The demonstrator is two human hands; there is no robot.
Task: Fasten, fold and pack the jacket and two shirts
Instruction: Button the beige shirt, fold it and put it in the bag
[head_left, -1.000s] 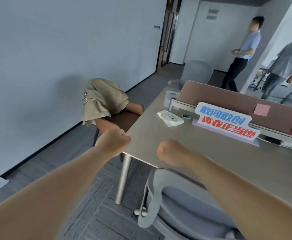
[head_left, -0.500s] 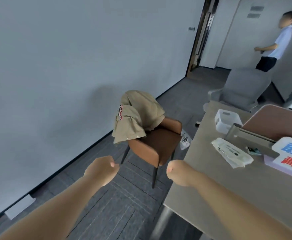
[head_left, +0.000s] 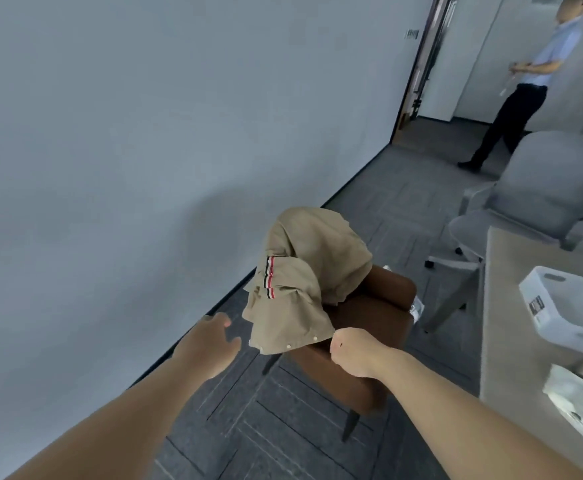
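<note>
A khaki jacket (head_left: 304, 271) with a red, white and black striped band and snap buttons along its hem hangs over the back of a brown chair (head_left: 373, 323). My left hand (head_left: 210, 344) reaches toward the hem's lower left corner with spread fingers, a short gap short of the cloth. My right hand (head_left: 352, 353) is a closed fist with its knuckles at the hem's right corner; no cloth shows inside it. No shirts are in view.
A beige table (head_left: 511, 341) runs along the right edge, carrying a white plastic basket (head_left: 560, 306) and a white packet (head_left: 581, 403). A grey office chair (head_left: 542, 192) stands beyond it. A person (head_left: 522, 81) stands by the doorway. A grey wall closes the left.
I have come closer to the chair and the view has swung left. My left hand has opened from a fist and both hands have reached the jacket's hem.
</note>
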